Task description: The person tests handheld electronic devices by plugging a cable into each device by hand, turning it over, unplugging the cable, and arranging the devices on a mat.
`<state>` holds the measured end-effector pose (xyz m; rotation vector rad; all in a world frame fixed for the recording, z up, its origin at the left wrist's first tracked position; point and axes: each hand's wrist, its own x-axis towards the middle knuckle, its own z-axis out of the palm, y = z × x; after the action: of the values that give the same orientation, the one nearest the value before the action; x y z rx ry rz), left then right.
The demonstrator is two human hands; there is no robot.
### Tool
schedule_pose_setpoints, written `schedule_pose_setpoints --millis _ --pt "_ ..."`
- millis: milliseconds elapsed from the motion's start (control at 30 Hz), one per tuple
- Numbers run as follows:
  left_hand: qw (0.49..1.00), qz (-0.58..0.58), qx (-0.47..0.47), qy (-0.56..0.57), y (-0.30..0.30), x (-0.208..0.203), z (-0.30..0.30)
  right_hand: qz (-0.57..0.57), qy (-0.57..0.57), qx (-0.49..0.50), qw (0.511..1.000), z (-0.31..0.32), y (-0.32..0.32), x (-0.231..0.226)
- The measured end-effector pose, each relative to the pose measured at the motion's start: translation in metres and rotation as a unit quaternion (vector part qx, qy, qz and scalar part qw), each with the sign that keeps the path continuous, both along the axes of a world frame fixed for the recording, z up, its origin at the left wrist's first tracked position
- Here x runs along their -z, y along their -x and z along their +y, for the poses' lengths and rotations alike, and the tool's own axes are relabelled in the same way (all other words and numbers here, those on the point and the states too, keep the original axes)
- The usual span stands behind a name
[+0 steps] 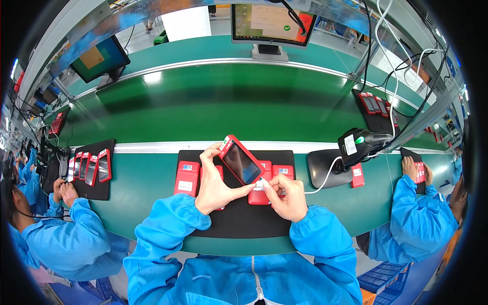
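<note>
While the left hand grips the red-framed handheld terminal, fingers on its upper-left edge and thumb reaching toward its lower end, the right hand sits at the lower-right corner, thumb and index nearly together. Can't tell if that pinch has the terminal, a label or nothing. Terminal is between the two hands, screen up, tilted, top end up-left, above the black mat on the green desk. More red units lie back up on the mat, one partly behind the left hand, one below the right fingertips. Barcode scanner stands right of the mat, another red unit just beside it.
</note>
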<state>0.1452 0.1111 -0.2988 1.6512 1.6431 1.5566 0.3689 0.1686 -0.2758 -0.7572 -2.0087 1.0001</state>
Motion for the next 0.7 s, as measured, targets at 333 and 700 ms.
schedule_pose_setpoints --millis 333,700 --pt "0.993 0.110 -0.023 -0.036 -0.0010 -0.0090 -0.0039 -0.050 0.047 -0.017 0.998 0.0013 0.0000 0.0011" --pt "0.993 0.120 -0.011 -0.015 0.0024 -0.0084 -0.0051 -0.064 0.056 -0.025 0.996 -0.0008 0.0007 0.0037"
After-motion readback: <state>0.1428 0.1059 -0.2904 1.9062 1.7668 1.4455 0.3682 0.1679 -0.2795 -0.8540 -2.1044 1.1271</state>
